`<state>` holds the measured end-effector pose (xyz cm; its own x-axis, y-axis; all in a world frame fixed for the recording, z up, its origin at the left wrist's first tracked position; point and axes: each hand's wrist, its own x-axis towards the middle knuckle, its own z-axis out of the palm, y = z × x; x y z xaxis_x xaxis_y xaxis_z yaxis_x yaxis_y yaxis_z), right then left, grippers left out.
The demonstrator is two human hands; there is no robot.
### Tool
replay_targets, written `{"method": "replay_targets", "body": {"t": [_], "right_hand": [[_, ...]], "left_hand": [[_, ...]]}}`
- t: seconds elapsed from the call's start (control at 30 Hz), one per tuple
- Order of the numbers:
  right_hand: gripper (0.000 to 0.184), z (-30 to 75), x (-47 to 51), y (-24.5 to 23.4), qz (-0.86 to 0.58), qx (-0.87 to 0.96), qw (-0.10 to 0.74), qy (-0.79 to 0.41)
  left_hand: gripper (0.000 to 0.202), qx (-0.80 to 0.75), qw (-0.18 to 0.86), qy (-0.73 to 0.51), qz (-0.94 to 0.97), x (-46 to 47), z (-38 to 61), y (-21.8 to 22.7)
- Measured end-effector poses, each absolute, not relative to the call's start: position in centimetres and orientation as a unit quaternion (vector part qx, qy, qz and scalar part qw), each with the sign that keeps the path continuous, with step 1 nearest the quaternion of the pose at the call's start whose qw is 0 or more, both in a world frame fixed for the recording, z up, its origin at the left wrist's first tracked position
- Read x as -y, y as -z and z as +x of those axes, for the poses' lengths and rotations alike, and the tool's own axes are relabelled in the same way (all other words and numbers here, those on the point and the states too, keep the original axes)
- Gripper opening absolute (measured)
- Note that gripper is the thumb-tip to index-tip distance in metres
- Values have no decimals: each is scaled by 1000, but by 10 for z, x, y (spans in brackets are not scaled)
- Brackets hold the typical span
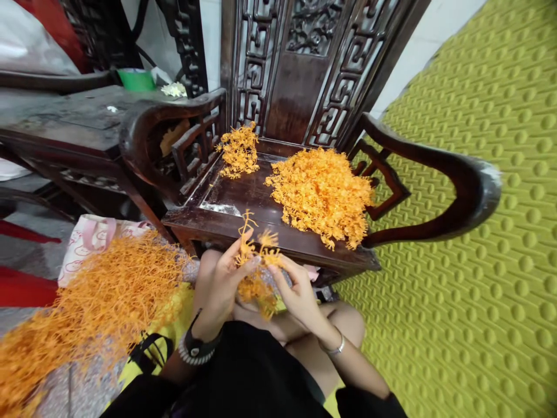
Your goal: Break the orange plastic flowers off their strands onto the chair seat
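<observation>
My left hand [217, 290] and my right hand [298, 293] are both closed on a cluster of orange plastic sprigs [255, 258], held just in front of a dark carved wooden chair [243, 191]. The left fingers pinch an upright sprig; the right fingers grip the bunch from the other side. A large pile of orange pieces [324, 194] lies on the chair seat at the right, and a smaller pile [239, 151] sits at the back left of the seat. A big heap of long orange strands [91, 307] lies at my left.
A green bumpy mat [478, 232] covers the floor on the right. A dark wooden table [65, 119] with a green container [137, 79] stands at the left. A pink-and-white bag [93, 235] lies under the strand heap. The chair's curved armrests [456, 174] flank the seat.
</observation>
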<state>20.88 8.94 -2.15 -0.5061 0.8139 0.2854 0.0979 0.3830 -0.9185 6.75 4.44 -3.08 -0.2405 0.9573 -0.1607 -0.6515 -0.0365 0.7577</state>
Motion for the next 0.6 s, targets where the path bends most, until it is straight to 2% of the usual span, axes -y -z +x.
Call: {"method": "replay_targets", "body": {"t": [0.07, 0.17, 0.23, 0.37, 0.5, 0.6], "right_hand": [[21, 212, -92, 19, -316, 623, 437, -566], [21, 224, -100, 11, -305, 477, 471, -677], [22, 232, -106, 5, -296, 424, 491, -701], [30, 238, -110, -1, -251, 322, 523, -748], [15, 242, -110, -1, -202, 254, 521, -789], [10, 252, -112, -6, -203, 262, 528, -782]], "left_hand": [[54, -390, 566, -689, 229, -43, 61, 35], [31, -405, 571, -662, 267, -41, 52, 37], [29, -397, 599, -646, 257, -40, 49, 37], [43, -295, 660, -663, 194, -40, 54, 34], [38, -192, 656, -715, 144, -37, 57, 40], [26, -206, 634, -739, 97, -33, 57, 45]]}}
